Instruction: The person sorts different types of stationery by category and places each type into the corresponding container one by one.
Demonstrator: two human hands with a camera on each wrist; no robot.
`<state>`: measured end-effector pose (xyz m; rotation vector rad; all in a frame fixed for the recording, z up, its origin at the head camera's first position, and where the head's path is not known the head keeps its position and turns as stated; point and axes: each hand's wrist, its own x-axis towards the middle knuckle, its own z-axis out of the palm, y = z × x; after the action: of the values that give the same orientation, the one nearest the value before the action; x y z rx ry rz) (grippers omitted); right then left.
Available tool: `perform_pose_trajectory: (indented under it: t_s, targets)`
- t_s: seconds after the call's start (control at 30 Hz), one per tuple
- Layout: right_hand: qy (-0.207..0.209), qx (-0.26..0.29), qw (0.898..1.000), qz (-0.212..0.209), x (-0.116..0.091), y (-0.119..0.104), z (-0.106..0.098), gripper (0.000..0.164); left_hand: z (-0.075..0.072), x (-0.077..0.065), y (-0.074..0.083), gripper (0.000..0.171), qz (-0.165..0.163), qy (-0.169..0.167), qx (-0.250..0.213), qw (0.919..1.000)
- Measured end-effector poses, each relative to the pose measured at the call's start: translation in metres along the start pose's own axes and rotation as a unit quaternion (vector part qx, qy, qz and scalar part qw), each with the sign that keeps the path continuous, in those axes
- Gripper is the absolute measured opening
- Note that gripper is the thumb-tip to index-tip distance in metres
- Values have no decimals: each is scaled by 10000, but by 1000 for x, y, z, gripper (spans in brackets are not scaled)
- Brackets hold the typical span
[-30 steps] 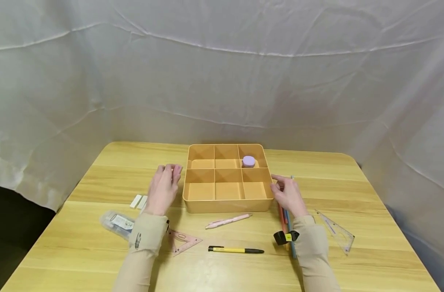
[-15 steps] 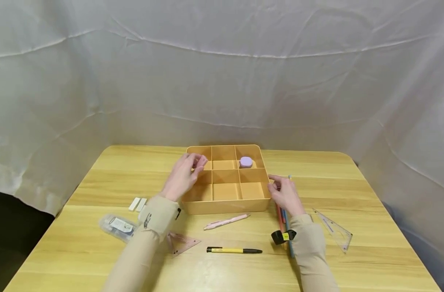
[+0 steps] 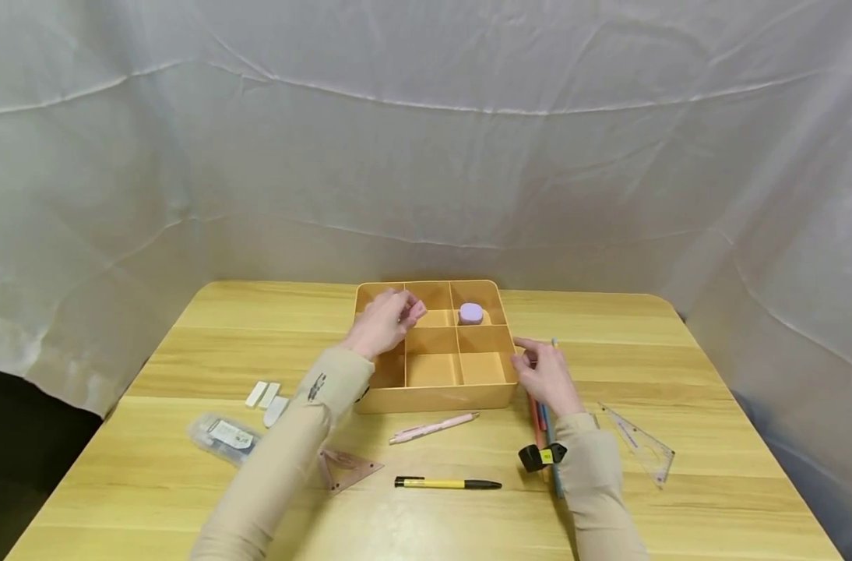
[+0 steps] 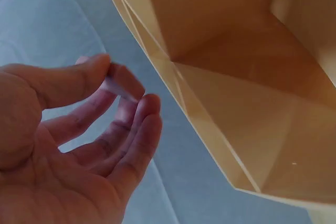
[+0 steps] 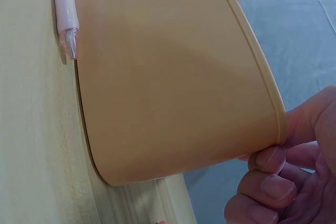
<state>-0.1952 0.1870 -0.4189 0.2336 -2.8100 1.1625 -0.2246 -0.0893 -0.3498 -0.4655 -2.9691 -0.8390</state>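
Note:
Between thumb and fingertips, my left hand [image 3: 378,323] pinches a small pink block [image 3: 417,310], which looks like an eraser. It hovers over the back row of a six-part orange organizer box, near the divider between the left and middle compartments. The left wrist view shows the block [image 4: 126,81] apart from the box wall [image 4: 220,124]. At the right side of the box [image 3: 433,400], my right hand [image 3: 548,382] grips the rim, thumb and curled fingers on either side of the wall [image 5: 178,87]. A lilac rounded object [image 3: 471,314] sits in the back right compartment.
In front lie a pink pen [image 3: 434,428], a yellow-black pen [image 3: 447,483] and a pink set square [image 3: 349,471]. Left are white blocks [image 3: 255,393] and a clear plastic case [image 3: 223,438]. Coloured sticks [image 3: 542,421] lie under my right wrist, beside a clear set square [image 3: 639,444].
My left hand has moved right with the pink block, from beside the box to above its back compartments. My right hand has stayed on the rim.

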Motion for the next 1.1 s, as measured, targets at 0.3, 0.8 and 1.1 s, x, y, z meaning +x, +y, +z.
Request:
perform_pose_trajectory:
  t_s: [0.3, 0.8, 1.1]
  targets:
    - [-12, -11, 10000, 38, 1, 0, -1, 41, 2, 13, 8, 18, -265, -557, 415, 9972]
    - [-2, 57, 10000, 15, 1, -1, 2, 41, 9, 32, 9, 20, -345, -706, 1240, 9892]
    - [30, 70, 10000, 22, 0, 1, -2, 40, 14, 35, 15, 15, -268, -614, 1281, 9895]
